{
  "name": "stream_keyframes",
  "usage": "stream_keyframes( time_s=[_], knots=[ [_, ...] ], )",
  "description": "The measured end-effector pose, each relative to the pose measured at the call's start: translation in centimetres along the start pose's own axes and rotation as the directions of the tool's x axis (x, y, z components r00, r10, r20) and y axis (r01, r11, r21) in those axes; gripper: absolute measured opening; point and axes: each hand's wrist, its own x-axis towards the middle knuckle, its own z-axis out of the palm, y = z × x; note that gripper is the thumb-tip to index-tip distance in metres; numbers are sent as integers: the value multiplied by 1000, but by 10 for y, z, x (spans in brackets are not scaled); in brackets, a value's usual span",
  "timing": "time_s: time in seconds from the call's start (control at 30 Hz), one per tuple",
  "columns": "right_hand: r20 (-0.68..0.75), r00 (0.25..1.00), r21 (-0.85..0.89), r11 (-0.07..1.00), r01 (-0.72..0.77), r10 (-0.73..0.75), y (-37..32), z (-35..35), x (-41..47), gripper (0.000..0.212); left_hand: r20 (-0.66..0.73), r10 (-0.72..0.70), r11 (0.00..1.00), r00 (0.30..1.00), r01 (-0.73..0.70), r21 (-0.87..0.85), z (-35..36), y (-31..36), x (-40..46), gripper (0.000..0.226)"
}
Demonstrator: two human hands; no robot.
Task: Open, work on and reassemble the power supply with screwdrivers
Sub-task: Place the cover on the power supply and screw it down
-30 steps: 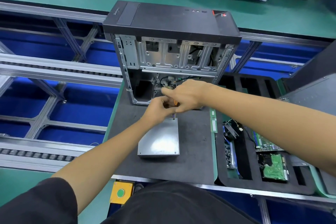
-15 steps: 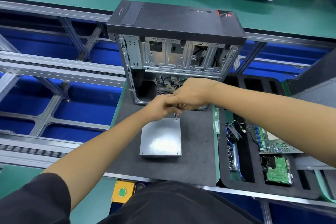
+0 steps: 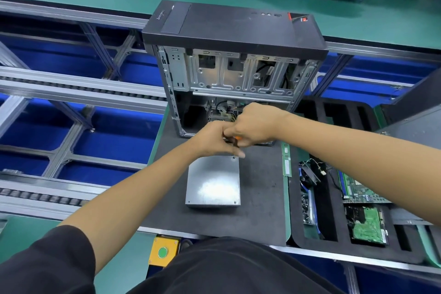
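PSU (image 3: 213, 184) flat on bench mat (image 3: 260, 198) before case (image 3: 235, 59). Right hand (image 3: 253, 126) grasps orange screwdriver (image 3: 236, 139); left hand (image 3: 212, 139) pinches its shaft at far-right corner screw. Keep the tip seated, shaft vertical, press down while turning.

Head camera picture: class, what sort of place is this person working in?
Probably an electronics assembly or repair line. An opened black desktop computer case stands on a dark work mat, aluminium roller conveyor rails run alongside, and a black foam tray holds green circuit boards.
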Motion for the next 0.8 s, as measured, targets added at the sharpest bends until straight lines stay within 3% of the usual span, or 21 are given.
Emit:
stream_keyframes(
  time_s=[0.1, 0.2, 0.27, 0.33, 0.43, 0.57, 0.63, 0.7, 0.8],
  knots=[
    [-14, 998, -23, 998, -65, 64, -3, 1, 2, 34, -106, 52, 997, 993, -46, 62, 8, -2, 3, 36],
    [-30, 999, 70, 997, 38, -36, 4, -5, -3, 26, -14, 103, 994, 995, -102, 32, 0, -3, 3, 18],
    [25, 994, 80, 991, 103, -105, 6, -9, -4, 19, 80, 64, 998, 995, -65, 10, -6, -1, 2, 29],
    [57, 998, 59, 998, 15, -18, 4, -9, 0, 17, 49, 31, 1000, 998, -31, 2, -5, 1, 3, 39],
    [105, 991, 2, 996, -89, 88, -2, -10, 3, 38, -72, 30, 990, 997, -19, 140, 2, 0, 4, 32],
    [73, 997, 142, 990, 16, -26, 1, -15, 0, 25, 34, 106, 994, 994, -105, -5, -6, -3, 2, 29],
    [102, 991, 107, 991, 77, -88, 4, -16, 2, 16, 151, 89, 996, 985, -89, -7, -14, 0, 0, 35],
    [93, 996, 17, 1000, 13, -15, 1, -12, 7, 19, 201, 88, 996, 976, -85, -22, -25, -5, 1, 32],
    [105, 989, -24, 994, -102, 104, -6, -2, 10, 38, 116, -2, 1000, 993, 0, 17, -59, -40, -13, 18]
  ],
)
